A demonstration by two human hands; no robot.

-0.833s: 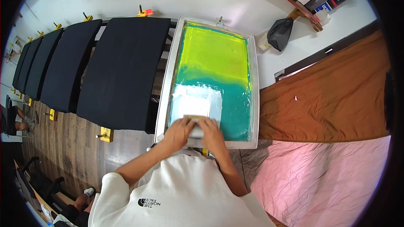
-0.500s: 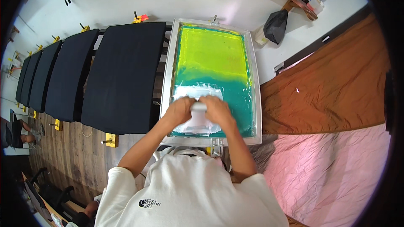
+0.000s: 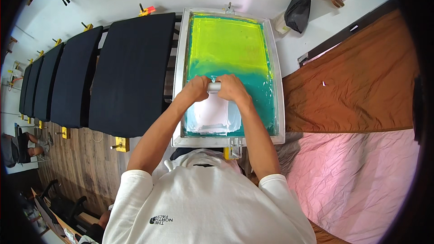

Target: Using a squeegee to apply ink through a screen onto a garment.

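A screen-printing frame (image 3: 280, 104) with pale edges lies in front of me. Its mesh is yellow-green in the far part (image 3: 228, 40) and teal in the near part (image 3: 260, 110). My left hand (image 3: 197, 88) and my right hand (image 3: 233, 88) are closed side by side on a squeegee (image 3: 214, 87); only a short pale stretch of it shows between them. White ink (image 3: 210, 114) is smeared over the mesh on the near side of the hands. The squeegee's blade is hidden.
Several black fabric-covered boards (image 3: 131, 77) run in a row to the left, with yellow clamps (image 3: 121, 144) at their ends. Brown cloth (image 3: 348, 81) and pink cloth (image 3: 352, 180) lie to the right. A black bag (image 3: 297, 13) hangs by the wall. Someone's legs (image 3: 34, 144) show far left.
Both hands have moved away from my body along the mesh with the squeegee. More of the white-smeared area now shows behind them. The whole view has shifted slightly.
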